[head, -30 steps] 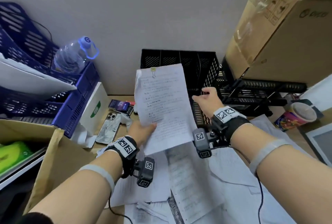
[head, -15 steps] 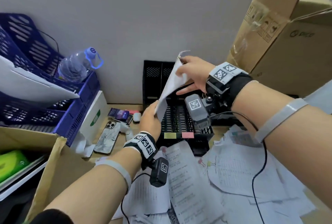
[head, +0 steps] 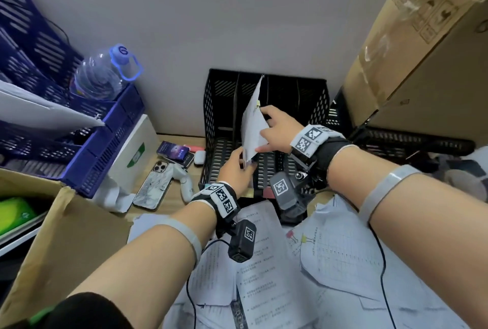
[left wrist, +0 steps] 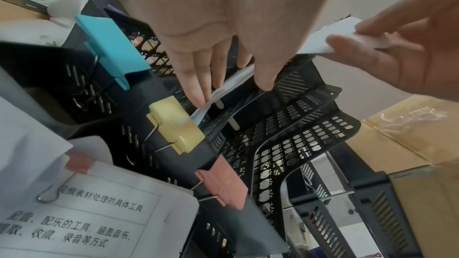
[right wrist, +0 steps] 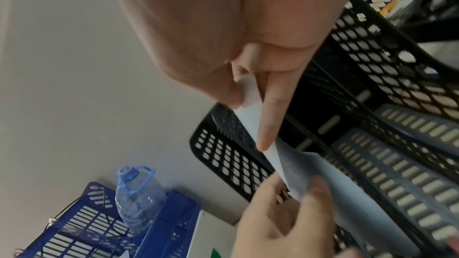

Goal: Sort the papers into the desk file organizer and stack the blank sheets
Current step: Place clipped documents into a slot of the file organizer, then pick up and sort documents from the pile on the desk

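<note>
The right hand [head: 277,130] pinches the clipped paper sheaf [head: 252,122] at its upper edge; the left hand [head: 233,170] pinches its lower corner. The thin white sheets stand edgewise in a slot of the black perforated plastic organizer [head: 319,106] on the desk [head: 169,202].

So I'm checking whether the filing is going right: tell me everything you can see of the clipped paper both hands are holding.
The clipped paper is a thin white set with faint printed lines, fastened by a small yellow clip near its upper edge. It stands on edge, tilted, its lower end entering a middle slot of the black file organizer. The right hand pinches its upper part; the left hand grips its lower corner. Whether it reaches the slot floor is hidden.
</note>
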`<state>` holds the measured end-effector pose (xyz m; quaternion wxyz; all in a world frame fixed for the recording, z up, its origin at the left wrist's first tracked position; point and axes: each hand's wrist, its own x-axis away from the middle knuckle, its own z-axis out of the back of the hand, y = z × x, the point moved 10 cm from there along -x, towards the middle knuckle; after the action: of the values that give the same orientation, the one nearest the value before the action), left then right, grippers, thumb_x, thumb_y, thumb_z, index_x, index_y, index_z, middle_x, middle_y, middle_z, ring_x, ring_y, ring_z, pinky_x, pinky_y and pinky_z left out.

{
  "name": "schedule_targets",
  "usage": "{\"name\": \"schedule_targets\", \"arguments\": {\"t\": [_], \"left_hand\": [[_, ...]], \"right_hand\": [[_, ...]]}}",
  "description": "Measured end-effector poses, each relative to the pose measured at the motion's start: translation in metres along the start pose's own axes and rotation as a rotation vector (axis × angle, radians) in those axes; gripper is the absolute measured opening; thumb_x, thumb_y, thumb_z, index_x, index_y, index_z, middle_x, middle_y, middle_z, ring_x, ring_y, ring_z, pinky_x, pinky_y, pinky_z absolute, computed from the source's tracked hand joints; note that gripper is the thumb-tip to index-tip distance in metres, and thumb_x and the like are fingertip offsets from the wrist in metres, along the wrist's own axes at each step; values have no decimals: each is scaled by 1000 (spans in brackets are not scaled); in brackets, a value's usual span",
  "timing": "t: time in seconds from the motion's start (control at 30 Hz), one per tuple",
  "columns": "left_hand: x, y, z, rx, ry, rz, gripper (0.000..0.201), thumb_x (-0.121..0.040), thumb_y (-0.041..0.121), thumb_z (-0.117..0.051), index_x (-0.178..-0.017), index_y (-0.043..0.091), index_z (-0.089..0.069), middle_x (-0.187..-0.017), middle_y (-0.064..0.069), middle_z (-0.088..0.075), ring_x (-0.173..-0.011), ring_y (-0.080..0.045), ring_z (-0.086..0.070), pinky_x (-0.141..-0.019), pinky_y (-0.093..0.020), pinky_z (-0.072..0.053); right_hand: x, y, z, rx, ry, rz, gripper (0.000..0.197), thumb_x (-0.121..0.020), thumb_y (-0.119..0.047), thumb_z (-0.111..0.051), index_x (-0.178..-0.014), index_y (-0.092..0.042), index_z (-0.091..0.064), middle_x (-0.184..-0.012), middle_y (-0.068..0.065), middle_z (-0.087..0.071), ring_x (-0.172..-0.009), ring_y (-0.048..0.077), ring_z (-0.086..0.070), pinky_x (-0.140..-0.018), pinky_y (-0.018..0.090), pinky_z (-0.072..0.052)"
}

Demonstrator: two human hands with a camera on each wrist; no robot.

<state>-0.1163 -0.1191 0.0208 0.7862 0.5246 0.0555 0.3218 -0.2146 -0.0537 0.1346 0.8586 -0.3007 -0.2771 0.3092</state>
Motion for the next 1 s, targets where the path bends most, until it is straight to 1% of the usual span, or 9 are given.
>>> {"name": "schedule_targets", "arguments": {"t": [0.1, 0.2, 0.27, 0.37, 0.43, 0.57, 0.67, 0.77, 1.0], "left_hand": [[-3, -11, 5, -110, 51, 39, 37, -98, 37, -56, -124, 11, -59, -111, -8, -69, -91, -21, -60, -77, -26, -41], [0, -35, 18, -54, 133, 103, 27, -93, 42, -60, -93, 15, -62, -82, -1, -67, -79, -24, -63, -72, -31, -47], [4, -51, 23, -7, 142, 128, 34, -86, 52, -61, -75, 20, -59, -68, 1, -68, -73, -26, -68, -74, -37, -56], [18, -72, 19, 105, 69, 167, 40, -90, 47, -63, -64, 17, -57, -58, -3, -67, -56, -23, -65, -53, -28, -53], [30, -88, 17, 116, 18, 185, 37, -96, 32, -63, -64, 13, -57, -59, -7, -64, -50, -16, -58, -46, -21, -46], [53, -135, 38, 5, 38, 237, 33, -97, 28, -61, -69, 10, -61, -64, -4, -65, -52, -10, -56, -57, -23, -46], [69, -189, 64, -179, 54, 387, 16, -94, 26, -62, -89, 12, -66, -90, -6, -69, -83, -22, -63, -75, -27, -45], [91, -237, 88, -279, 36, 525, 32, -91, 23, -64, -123, 16, -62, -130, -11, -61, -115, -29, -61, -90, -28, -43], [117, -274, 115, -138, 77, 480, 44, -90, 0, -60, -133, 11, -53, -138, -12, -56, -128, -26, -56, -107, -36, -45]], "right_hand": [[2, 9, -25, -239, -106, -30, 55, -88, -1, -61, -139, -11, -42, -114, 8, -60, -103, 28, -65, -86, 45, -58], [11, 17, -41, -394, -199, -68, 37, -94, -3, -54, -130, -11, -51, -105, 5, -62, -104, 29, -68, -79, 39, -61], [16, 34, -48, -450, -201, -128, 21, -95, -7, -54, -115, -11, -58, -105, 9, -64, -94, 26, -70, -74, 37, -60], [31, 78, -75, -420, -256, -288, 14, -93, -10, -55, -100, -3, -63, -98, 16, -69, -78, 26, -67, -76, 40, -58], [48, 113, -104, -334, -361, -387, 17, -92, -13, -57, -102, -2, -66, -99, 14, -72, -79, 26, -70, -78, 40, -60], [73, 154, -161, -230, -475, -441, 16, -91, -15, -58, -105, -9, -63, -101, 8, -66, -87, 24, -70, -77, 42, -61], [81, 164, -196, -199, -454, -494, 34, -91, -17, -61, -124, -14, -55, -117, 10, -62, -101, 25, -68, -86, 43, -58], [76, 166, -230, -207, -407, -516, 56, -88, -23, -65, -138, -13, -44, -126, 10, -59, -100, 24, -69, -87, 44, -58], [62, 149, -262, -122, -293, -459, 29, -82, -22, -64, -106, -5, -64, -108, 13, -69, -86, 23, -63, -81, 33, -54]]}}
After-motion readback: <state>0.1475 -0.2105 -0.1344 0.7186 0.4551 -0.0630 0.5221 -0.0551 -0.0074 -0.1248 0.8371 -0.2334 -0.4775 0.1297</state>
